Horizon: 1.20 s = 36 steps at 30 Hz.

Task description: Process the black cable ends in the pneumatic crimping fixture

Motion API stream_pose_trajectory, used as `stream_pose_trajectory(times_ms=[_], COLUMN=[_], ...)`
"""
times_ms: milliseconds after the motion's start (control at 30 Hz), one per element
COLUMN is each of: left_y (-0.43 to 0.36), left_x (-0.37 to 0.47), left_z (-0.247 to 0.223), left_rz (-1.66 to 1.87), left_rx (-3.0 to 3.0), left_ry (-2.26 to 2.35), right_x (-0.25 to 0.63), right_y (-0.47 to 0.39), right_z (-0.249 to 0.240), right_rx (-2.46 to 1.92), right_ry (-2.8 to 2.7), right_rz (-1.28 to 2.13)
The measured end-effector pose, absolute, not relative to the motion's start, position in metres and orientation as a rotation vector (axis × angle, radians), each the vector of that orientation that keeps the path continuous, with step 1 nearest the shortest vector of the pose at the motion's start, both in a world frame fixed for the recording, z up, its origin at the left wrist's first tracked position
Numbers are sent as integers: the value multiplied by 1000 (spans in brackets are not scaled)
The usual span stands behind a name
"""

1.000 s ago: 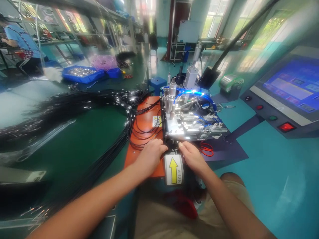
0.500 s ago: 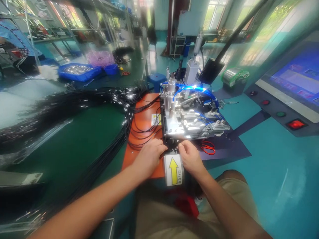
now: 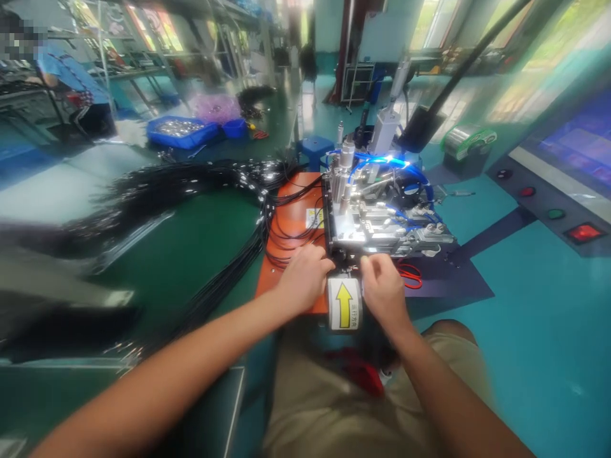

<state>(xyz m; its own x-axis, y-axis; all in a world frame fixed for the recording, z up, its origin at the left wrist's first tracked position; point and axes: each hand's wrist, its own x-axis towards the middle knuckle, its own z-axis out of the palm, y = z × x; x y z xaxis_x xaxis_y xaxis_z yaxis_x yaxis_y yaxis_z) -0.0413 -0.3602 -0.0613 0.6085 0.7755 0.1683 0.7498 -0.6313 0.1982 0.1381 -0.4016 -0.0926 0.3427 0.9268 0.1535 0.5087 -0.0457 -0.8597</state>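
My left hand (image 3: pixel 305 278) is closed in a pinch at the front left corner of a metal bench machine (image 3: pixel 382 216) with blue air tubes. Thin black cables (image 3: pixel 289 238) run over the orange base plate (image 3: pixel 281 213) beside it; whether its fingertips hold one is hidden. Across the dark gap at the machine's front, my right hand (image 3: pixel 383 286) has its thumb and forefinger pressed together, and anything between them is too small to make out. Between and below the hands sits a white label with a yellow arrow (image 3: pixel 344 305).
Red-handled scissors (image 3: pixel 411 275) lie right of my right hand. A thick bundle of black cables (image 3: pixel 224 280) covers part of the green table (image 3: pixel 205 235). A control panel (image 3: pixel 548 191) stands at right, a wire spool (image 3: pixel 468 143) behind. A person in blue (image 3: pixel 74 73) is at far left.
My view has turned, so the scene sits further right and a little higher. My right hand has moved slightly right, away from my left hand, which stays at the machine's corner.
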Motion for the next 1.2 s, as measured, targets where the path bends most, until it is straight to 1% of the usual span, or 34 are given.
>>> stream_pose_trajectory(times_ms=[67, 133, 200, 267, 367, 500, 600, 667, 733, 800, 833, 867, 933, 1000, 1033, 1067, 1200], left_y=[-363, -366, -367, -368, -366, -363, -364, -363, -357, -346, -339, -331, -317, -306, -302, -299, -289], left_x=[-40, -39, -39, -40, -41, -41, -41, -45, -57, -77, -89, -101, -123, -138, -142, -144, -144], left_z=[-61, -62, -64, -66, -67, -71, -70, -60, -40, -12, 3, 16, 33, 36, 33, 27, 3], left_rz=[374, 379, 377, 371, 373, 387, 490, 677, 839, 841, 797, 675, 243, -235, -425, -552, -641], left_rx=[2747, 2762, 2766, 2767, 2771, 2786, 2784, 2749, 2725, 2725, 2703, 2670, 2590, 2475, 2411, 2353, 2293], left_ry=[1340, 1341, 1338, 1342, 1345, 1305, 1299, 1354, 1437, 1574, 1697, 1817, 1905, 1796, 1728, 1756, 1948], right_x=[130, 123, 117, 113, 110, 106, 103, 101, 99, 98, 98, 97, 98, 98, 99, 99, 98], right_y=[-421, -438, -449, -452, -449, -450, -457, -461, -463, -464, -463, -462, -460, -458, -458, -457, -457], right_z=[-85, -85, -91, -101, -111, -112, -111, -112, -114, -116, -117, -118, -121, -123, -124, -125, -126], right_rx=[-1587, -1389, -1175, -1056, -1053, -1066, -1072, -1056, -1036, -1033, -1032, -1027, -1000, -969, -959, -955, -961], right_ry=[-1376, -1597, -1797, -1860, -1830, -1871, -1939, -1986, -1991, -1971, -1960, -1953, -1948, -1956, -1962, -1968, -1964], right_rz=[430, 414, 384, 289, 222, 156, 128, 138, 120, 98, 88, 78, 52, 26, 17, 12, 21])
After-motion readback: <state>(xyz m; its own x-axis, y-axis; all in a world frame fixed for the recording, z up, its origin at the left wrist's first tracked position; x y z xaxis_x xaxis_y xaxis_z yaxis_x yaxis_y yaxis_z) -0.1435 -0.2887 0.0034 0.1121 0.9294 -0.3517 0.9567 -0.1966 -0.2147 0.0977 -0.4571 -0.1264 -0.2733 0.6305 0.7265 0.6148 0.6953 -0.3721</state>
